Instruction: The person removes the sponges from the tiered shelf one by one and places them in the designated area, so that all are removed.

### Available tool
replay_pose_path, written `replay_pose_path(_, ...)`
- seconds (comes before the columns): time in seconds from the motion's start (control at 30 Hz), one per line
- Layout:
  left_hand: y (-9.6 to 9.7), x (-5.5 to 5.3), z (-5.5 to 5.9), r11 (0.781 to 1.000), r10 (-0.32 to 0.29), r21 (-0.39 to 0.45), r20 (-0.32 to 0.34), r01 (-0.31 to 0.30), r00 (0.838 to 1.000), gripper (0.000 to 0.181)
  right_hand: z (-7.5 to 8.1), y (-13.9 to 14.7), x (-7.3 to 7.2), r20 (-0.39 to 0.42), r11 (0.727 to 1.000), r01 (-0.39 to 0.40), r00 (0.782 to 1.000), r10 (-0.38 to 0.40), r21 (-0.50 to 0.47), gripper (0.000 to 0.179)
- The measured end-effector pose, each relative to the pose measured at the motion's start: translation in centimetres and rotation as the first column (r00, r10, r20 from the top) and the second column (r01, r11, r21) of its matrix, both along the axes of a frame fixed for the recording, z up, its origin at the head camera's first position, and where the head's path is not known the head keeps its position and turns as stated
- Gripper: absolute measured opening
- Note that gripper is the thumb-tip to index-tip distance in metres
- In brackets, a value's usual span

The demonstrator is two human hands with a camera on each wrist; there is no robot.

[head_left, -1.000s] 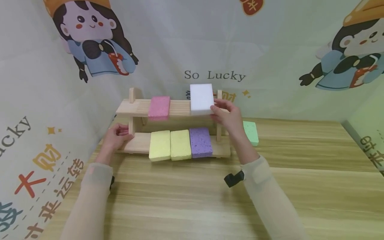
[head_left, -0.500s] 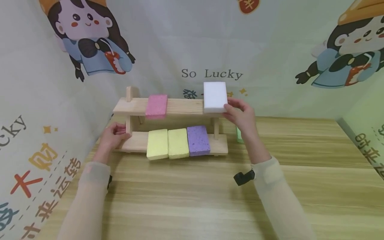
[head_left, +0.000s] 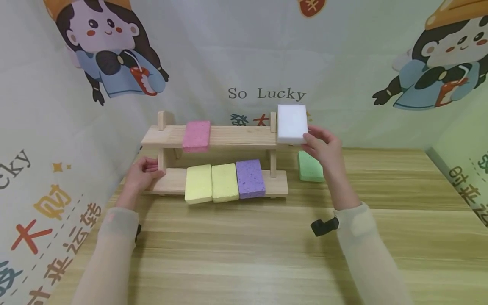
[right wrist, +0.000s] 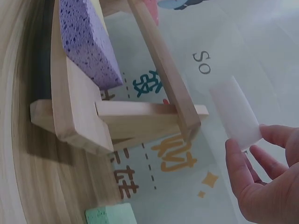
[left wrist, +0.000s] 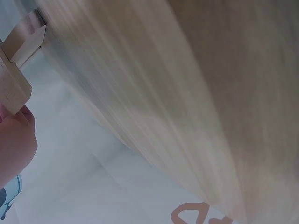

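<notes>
In the head view, my right hand (head_left: 325, 148) pinches the right edge of a white sponge block (head_left: 292, 123). The right wrist view shows this white block (right wrist: 236, 112) in the air, apart from the shelf's end. At the opposite side, my left hand (head_left: 140, 173) grips the left upright of a two-tier wooden rack (head_left: 242, 136), near its lower board; most fingertips are hidden. A pink sponge (head_left: 197, 136) lies on the upper board. Two yellow sponges, the left one (head_left: 198, 184) and the right one (head_left: 225, 182), lie beside a purple sponge (head_left: 250, 178) on the lower board.
A green sponge (head_left: 310, 166) lies on the wood-grain table (head_left: 236, 254), right of the rack and partly behind my right hand. A printed cloth (head_left: 228, 51) hangs close behind the rack and along the left side.
My right hand has carried the white sponge block rightward, from above the upper board to past its right end. The left hand stays at the upright. More of the green sponge shows than half a second ago.
</notes>
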State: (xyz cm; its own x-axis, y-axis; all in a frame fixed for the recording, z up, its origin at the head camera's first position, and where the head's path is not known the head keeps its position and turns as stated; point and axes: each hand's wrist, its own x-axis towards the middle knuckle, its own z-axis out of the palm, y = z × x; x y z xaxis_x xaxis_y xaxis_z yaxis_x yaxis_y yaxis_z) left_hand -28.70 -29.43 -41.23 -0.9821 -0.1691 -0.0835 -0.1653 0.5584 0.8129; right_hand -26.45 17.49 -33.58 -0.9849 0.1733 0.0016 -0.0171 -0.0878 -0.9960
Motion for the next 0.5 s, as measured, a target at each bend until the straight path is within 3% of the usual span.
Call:
replay_pose_path(0.27,0.0,0.0,-0.1,1.0,-0.002,-0.004,0.017,0.002,1.0,0.048,-0.3,2.1,0.5,0.013,0.998,0.039,0.999,-0.038,-0.055,0.046)
replay_pose_path(0.5,0.0,0.0,-0.1,1.0,-0.002,-0.008,0.016,0.002,1.0,0.049,-0.8,3.5,1.0,0.02,0.991,0.065,0.998,-0.064,-0.115,0.031)
